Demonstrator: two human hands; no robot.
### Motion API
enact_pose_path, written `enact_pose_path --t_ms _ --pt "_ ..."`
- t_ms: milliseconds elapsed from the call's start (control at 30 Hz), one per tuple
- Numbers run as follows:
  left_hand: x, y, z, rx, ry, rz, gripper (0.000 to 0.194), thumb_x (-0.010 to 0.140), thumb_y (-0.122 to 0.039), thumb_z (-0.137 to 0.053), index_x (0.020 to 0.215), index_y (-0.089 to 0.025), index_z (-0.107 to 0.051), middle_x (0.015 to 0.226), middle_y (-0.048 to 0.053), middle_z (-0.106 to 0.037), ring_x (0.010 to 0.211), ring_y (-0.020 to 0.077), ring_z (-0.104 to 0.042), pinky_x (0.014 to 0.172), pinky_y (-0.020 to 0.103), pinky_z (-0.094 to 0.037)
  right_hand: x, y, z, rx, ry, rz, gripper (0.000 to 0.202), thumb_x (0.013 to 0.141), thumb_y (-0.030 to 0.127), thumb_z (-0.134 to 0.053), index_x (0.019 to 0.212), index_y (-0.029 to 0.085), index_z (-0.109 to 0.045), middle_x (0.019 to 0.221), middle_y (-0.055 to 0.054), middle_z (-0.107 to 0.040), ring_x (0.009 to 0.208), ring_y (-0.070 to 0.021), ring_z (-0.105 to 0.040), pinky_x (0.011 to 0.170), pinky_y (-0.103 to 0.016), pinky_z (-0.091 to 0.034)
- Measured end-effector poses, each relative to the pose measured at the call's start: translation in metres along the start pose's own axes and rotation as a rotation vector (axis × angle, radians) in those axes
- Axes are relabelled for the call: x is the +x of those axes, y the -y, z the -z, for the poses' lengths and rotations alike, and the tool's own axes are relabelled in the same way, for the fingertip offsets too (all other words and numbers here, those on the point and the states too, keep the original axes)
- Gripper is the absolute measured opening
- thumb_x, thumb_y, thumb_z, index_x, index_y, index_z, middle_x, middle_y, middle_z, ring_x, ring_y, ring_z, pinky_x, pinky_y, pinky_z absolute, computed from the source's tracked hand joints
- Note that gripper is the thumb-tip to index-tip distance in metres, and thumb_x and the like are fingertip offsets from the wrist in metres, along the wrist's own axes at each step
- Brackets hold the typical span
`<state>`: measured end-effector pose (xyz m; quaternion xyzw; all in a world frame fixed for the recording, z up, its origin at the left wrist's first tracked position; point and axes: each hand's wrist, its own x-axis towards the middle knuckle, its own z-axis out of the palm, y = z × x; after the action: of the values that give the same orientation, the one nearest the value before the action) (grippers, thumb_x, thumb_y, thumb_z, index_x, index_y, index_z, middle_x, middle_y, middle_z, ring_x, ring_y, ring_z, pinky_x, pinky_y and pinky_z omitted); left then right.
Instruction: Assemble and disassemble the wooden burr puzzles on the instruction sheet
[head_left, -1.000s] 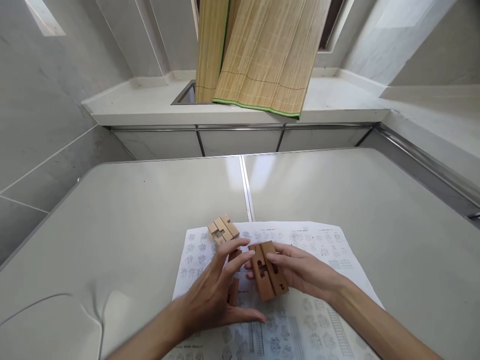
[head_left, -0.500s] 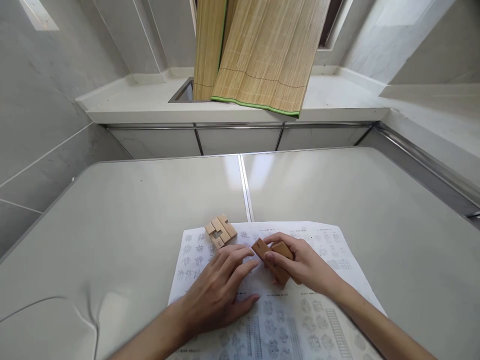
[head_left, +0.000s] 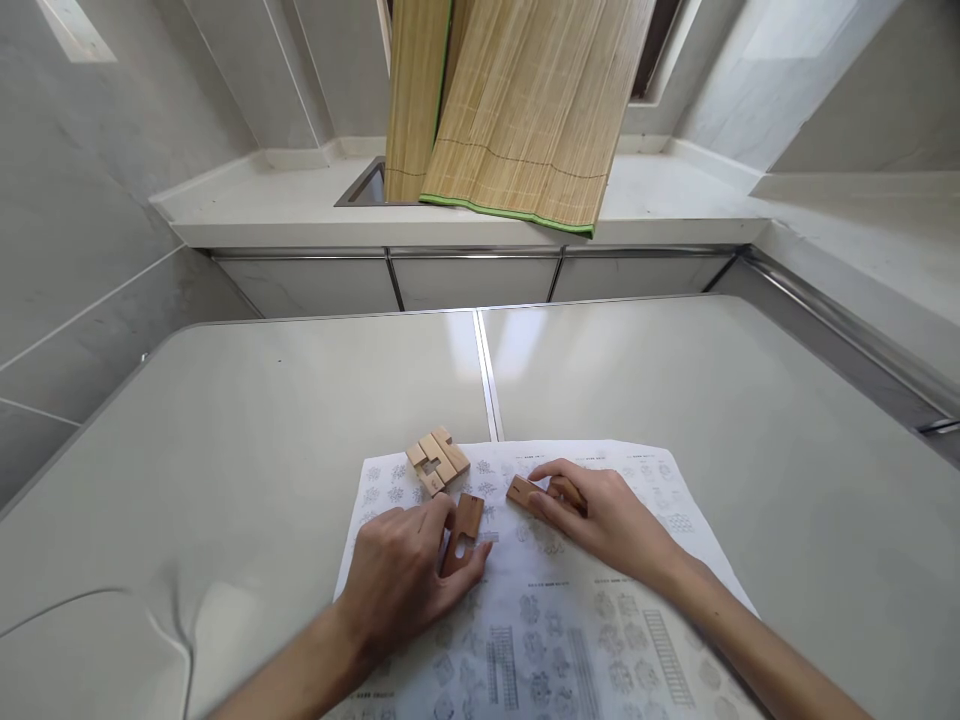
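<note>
Between the fingers and thumb of my left hand point(head_left: 409, 570) is a reddish-brown notched wooden piece point(head_left: 469, 515), with a pale opening showing near its lower end. My right hand point(head_left: 600, 510) grips brown wooden pieces point(head_left: 523, 492) just above the printed sheet; its fingers hide part of them. Beyond my left hand, a cluster of lighter wooden pieces point(head_left: 451, 458) sits at the sheet's far left edge, fitted together around a small gap. Both hands are over the white paper sheet point(head_left: 517, 590), which bears small printed diagrams.
The pale table point(head_left: 262, 430) has a metal seam point(head_left: 487, 375) down its middle. A thin cable point(head_left: 184, 640) lies at the left. Behind the table, a bamboo mat point(head_left: 525, 120) hangs over a white counter point(head_left: 300, 205) beside a sink point(head_left: 366, 187).
My left hand has closed on a reddish-brown piece and drawn it left, away from the pieces in my right hand. The light cluster stays in place.
</note>
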<state>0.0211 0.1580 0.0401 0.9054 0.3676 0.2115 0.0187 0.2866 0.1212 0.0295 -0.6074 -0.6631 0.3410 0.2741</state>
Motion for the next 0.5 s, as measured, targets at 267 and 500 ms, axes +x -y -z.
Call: enact_pose_path --t_ms 267,500 --pt "-0.0028 -0.0035 -0.0036 -0.179 0.006 -0.073 0.009 0.092 -0.022 -0.061 0.097 -0.021 -0.053 0.071 -0.001 -0.064 0.056 0.0175 -0.06 0.057 0.031 -0.046 -0.0017 -0.0043 -0.0094 -0.16 -0.072 0.243 0.026 0.112 0.041 -0.046 0.114 0.026 -0.067 0.091 -0.006 -0.071 0.064 -0.0177 -0.059 0.056 -0.03 -0.04" --pt "0.0018 -0.007 -0.0009 -0.092 0.004 -0.062 0.009 0.09 -0.025 -0.061 0.092 -0.019 -0.055 0.078 0.005 -0.065 0.073 0.0242 -0.061 0.07 0.04 -0.049 -0.0007 -0.0043 -0.0095 -0.242 -0.116 0.312 0.025 0.113 0.033 -0.044 0.115 0.025 -0.068 0.097 -0.009 -0.074 0.076 -0.0208 -0.067 0.06 -0.032 -0.045"
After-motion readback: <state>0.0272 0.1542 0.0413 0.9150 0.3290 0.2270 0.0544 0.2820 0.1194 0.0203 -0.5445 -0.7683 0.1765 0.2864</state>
